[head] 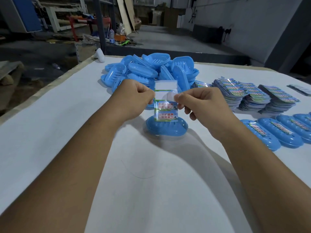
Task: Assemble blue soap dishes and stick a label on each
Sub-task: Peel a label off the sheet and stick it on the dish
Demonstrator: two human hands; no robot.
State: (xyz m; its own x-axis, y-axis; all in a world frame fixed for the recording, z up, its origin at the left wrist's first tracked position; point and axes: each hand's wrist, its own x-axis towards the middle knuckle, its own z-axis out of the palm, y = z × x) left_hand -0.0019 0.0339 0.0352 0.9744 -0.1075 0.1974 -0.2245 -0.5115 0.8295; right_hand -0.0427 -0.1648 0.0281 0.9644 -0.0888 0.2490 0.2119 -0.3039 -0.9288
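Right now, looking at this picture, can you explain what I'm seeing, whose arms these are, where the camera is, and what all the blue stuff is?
There is no machine here. The camera sits on a person's head and looks forward and down, so the two arms are that person's own. The left hand and right hand both pinch a label sheet held upright between them; its upper part is bare white backing, and two printed labels remain lower down. Just behind it on the white table lies an unlabelled soap dish. Further back is a heap of blue dish parts. To the right are stacks of label sheets, and in front of them a row of finished dishes with labels on.
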